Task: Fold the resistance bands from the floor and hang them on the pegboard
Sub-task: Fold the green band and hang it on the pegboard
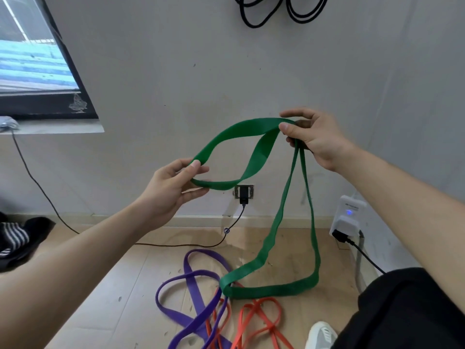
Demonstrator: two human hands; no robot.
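A green resistance band (pixel 261 157) is lifted in front of the wall. My right hand (pixel 312 139) pinches it at the top, where strands gather. My left hand (pixel 173 187) holds the end of a loop lower left, thumb over the band. Two green strands hang from the right hand down to the floor and curl there. A purple band (pixel 193 293) and an orange band (pixel 261 321) lie tangled on the floor below. Black bands (pixel 254 13) hang on the wall at the top; the pegboard itself is out of view.
A wall socket with a black charger (pixel 243 195) and its cable sits behind the green loop. A white plug-in device (pixel 348 217) is at right. Dark striped clothing (pixel 15 238) lies left. A window (pixel 37 66) is upper left. My white shoe (pixel 320 336) is bottom right.
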